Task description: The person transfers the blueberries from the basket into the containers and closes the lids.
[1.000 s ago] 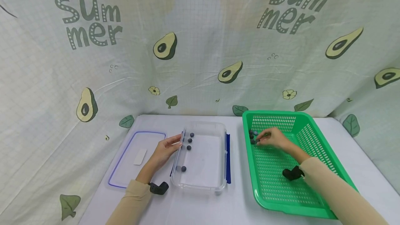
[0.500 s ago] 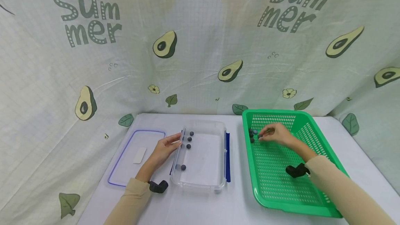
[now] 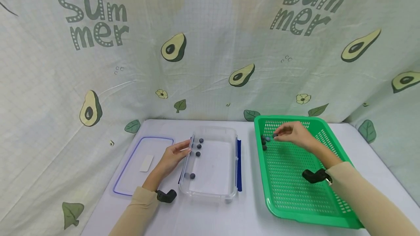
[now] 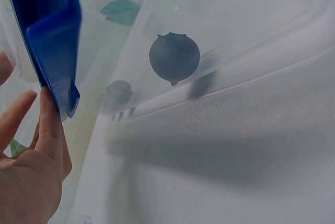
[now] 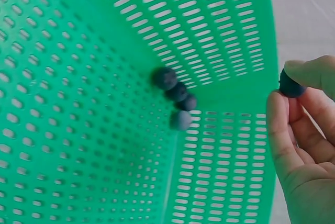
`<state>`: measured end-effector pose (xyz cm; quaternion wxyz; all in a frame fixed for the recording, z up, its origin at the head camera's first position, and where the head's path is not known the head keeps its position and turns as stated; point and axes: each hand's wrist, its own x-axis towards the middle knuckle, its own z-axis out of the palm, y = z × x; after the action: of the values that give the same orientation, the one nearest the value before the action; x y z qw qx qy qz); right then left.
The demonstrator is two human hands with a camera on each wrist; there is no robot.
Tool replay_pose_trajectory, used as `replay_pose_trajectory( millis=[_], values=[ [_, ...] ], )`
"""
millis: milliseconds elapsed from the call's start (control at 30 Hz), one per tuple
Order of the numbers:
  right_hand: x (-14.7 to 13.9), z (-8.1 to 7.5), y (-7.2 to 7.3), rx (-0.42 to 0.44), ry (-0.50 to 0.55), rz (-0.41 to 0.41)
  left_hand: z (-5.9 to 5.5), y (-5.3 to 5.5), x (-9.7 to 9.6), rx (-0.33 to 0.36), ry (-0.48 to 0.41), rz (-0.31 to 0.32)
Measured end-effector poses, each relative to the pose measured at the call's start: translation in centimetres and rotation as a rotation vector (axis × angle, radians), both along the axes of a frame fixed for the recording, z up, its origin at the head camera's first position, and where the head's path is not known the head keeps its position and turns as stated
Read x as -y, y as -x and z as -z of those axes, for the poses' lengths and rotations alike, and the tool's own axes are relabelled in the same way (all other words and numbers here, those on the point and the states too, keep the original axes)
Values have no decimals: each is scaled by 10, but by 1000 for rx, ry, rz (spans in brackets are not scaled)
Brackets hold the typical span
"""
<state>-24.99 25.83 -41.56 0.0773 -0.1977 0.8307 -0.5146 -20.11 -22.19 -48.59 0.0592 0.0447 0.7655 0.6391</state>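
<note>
Green perforated plastic forms the rectangular basket, near whose far left corner the right hand pinches a small round dark blueberry between thumb and fingers, apart from four loose blueberries in that corner. Left of the basket, the left hand, fingers extended, touches the blue flap of a clear rectangular plastic box containing four more dark berries; farther left lies a clear blue-rimmed lid.

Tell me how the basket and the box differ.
The basket is green and opaque; the box is clear, with blue flaps. The basket is slotted; the box has solid walls. The basket is larger than the box. The basket's loose berries bunch near a corner; the box's are strung along its left side. Both are open-topped and stand on the table.
</note>
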Motion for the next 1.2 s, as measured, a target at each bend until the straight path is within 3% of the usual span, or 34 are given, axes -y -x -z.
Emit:
replay_pose_trajectory(
  millis=[333, 633, 867, 1033, 1200],
  values=[
    [2, -19, 1, -10, 21, -26, -2, 3, -1, 19, -6, 0],
    [10, -42, 3, -49, -25, -44, -1, 4, 1, 14, 4, -11],
    [22, -56, 4, -87, -3, -87, 1, 3, 0, 6, -13, -8],
    [35, -62, 6, -106, -34, -109, 3, -1, 1, 36, -33, -12],
    [50, -70, 10, -111, -52, -109, 2, -1, 1, 20, -45, -9]
  ],
)
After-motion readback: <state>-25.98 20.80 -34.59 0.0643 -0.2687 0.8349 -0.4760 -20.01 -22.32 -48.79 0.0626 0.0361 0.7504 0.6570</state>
